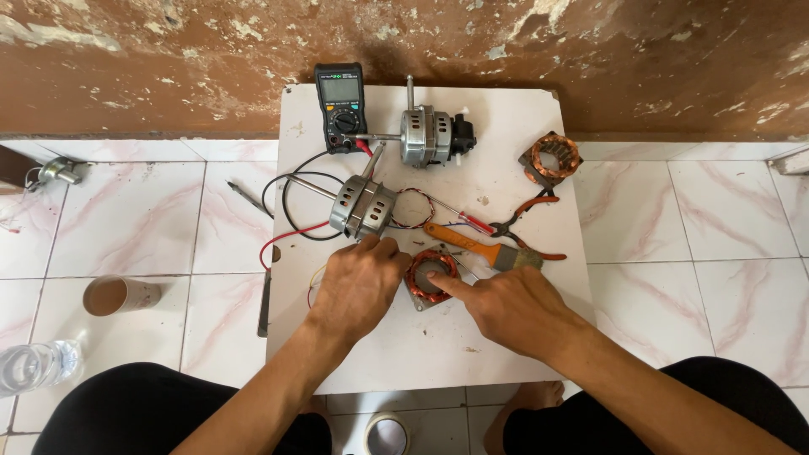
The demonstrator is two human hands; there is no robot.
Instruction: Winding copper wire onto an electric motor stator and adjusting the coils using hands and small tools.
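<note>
White marble-veined floor tiles and a peeling brown wall frame the scene, and a low white board [506, 337] is laid on the floor as a work surface.

Both forearms are stretched forward from the lower edge of the view, between knees clad in black. The left hand [358, 282] is held knuckles up, its fingers curled loosely downward at the left edge of a copper-wound stator [431, 276]; whether anything is gripped beneath them cannot be told. The right hand [510, 307] is mostly closed, with only the index finger extended and its tip pressed on the stator's lower right rim. The stator is seen lying flat on the board, just in front of a grey fan motor [362, 206].

On the tiles to the left, a paper cup [114, 295] is stood upright with a pale brown liquid inside. A clear plastic bottle [34, 366] is laid near the lower left corner; its contents cannot be made out.

At the far edge of the board a dark multimeter [340, 105] with a pale screen and a round dial is placed, its red and black leads trailing toward the motor. A second motor [428, 136] is set beside it, and another copper stator [550, 158] is placed near the right edge. An orange-handled brush [480, 247], a red-handled screwdriver [474, 222] and orange-handled pliers [527, 227] are laid just behind the right hand. A roll of tape [386, 434] is seen on the floor below the board.
</note>
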